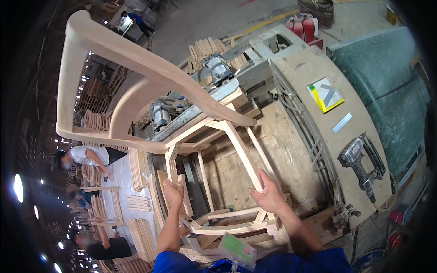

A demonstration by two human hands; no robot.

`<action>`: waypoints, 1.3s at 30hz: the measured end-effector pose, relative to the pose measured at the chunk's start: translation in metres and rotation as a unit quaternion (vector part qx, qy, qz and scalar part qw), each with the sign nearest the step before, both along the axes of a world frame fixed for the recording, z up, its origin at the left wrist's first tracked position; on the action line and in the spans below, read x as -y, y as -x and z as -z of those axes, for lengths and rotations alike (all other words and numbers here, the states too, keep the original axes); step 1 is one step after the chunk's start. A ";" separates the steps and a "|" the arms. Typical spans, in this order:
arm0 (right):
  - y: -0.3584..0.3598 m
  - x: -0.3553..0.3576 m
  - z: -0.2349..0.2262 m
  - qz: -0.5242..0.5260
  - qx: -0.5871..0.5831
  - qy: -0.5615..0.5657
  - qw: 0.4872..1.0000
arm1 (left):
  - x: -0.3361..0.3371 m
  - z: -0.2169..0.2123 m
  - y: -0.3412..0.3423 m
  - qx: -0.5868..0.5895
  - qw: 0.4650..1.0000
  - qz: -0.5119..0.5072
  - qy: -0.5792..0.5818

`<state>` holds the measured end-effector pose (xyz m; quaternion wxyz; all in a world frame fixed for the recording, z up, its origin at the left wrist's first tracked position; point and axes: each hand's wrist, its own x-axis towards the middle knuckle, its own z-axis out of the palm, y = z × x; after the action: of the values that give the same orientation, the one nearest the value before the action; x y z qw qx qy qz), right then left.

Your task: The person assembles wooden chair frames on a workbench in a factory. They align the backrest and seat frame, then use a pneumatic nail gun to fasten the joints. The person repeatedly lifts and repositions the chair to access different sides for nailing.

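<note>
A bare wooden chair frame (150, 61) lies tilted over a wooden machine bed (255, 168). Its curved back reaches up and away to the far left, and its open seat frame is turned towards me. My left hand (174, 194) is closed round the left seat rail (171, 167). On the other side, my right hand (268, 194) grips the right seat rail (239, 146), with the thumb lying over its top. The curved front rail (227, 229) is close to my body. Both rails are partly covered by my fingers.
A nail gun (357, 159), a metal strip (342, 123) and a yellow-and-white box (325, 95) lie on the right-hand board. Air cylinders (218, 69) flank the bed. Fire extinguishers (307, 28) stand behind. Co-workers (88, 155) and stacked wooden parts (137, 168) are at left.
</note>
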<state>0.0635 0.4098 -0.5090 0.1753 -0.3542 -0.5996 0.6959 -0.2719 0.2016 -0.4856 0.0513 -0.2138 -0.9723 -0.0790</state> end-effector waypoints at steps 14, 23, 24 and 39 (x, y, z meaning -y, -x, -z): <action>-0.058 0.039 -0.143 -0.004 -0.082 -0.152 0.985 | 0.033 -0.079 -0.034 0.049 0.984 -0.024 -0.170; -0.116 0.112 -0.200 0.009 -0.141 -0.274 0.951 | 0.076 -0.146 -0.086 -0.033 0.948 0.062 -0.309; -0.125 0.121 -0.209 0.013 -0.149 -0.292 0.945 | 0.081 -0.155 -0.089 -0.047 0.936 0.094 -0.336; -0.217 0.222 -0.241 0.085 -0.203 -0.535 0.816 | 0.102 -0.224 -0.134 -0.140 0.836 0.073 -0.525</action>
<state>0.2802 0.1879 -0.2681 0.5133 -0.1054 -0.7956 0.3040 -0.1380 0.0993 -0.2616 0.2857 -0.2336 -0.7487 -0.5506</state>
